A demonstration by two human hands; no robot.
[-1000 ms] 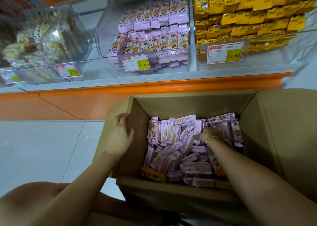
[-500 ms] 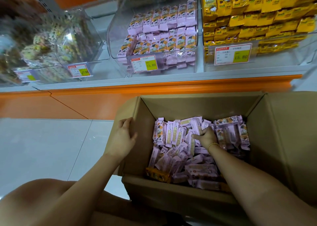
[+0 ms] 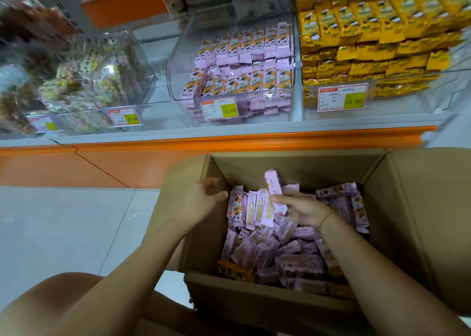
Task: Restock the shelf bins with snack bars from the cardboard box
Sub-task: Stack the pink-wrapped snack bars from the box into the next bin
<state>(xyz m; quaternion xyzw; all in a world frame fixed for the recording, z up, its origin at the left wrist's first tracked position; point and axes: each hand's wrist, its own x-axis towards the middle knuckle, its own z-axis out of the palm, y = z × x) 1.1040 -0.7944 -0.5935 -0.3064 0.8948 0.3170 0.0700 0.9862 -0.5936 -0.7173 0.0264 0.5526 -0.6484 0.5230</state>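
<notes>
The floor (image 3: pixel 63 221) at far left is smooth pale tile, so a dropped wrapper would probably skid away. The left hand (image 3: pixel 201 203) hangs open at the left wall of the box (image 3: pixel 280 302), fingers loose and holding nothing; I cannot tell whether it touches the cardboard. If it does not steady that wall, a sharp pull might shift the box. Low in the box's near-left corner lies an orange pack (image 3: pixel 234 272) among the pink bars (image 3: pixel 280 249), and a hasty scoop could carry it to the wrong bin. The right hand (image 3: pixel 303 209), with a bead bracelet (image 3: pixel 326 218) at its wrist, pinches a held bar (image 3: pixel 274 190) between thumb and fingers, stood on end above the heap. Others may be caught in the same grip, but that is unclear. The film looks slick, so a light pinch could let it slide back. On the shelf, a mixed bin (image 3: pixel 142 62) of blurred sweets stands left, the pink bin (image 3: pixel 177 65) sits above the box and is partly filled with matching bars, and the yellow bin (image 3: pixel 402 103) is right. A careless toss could land in a neighbour or knock over the neat rows. The box is matte, stiff brown cardboard with its flaps splayed. The bars are slim oblongs in glossy film with crimped ends. The bins are hard clear plastic with rounded corners.
</notes>
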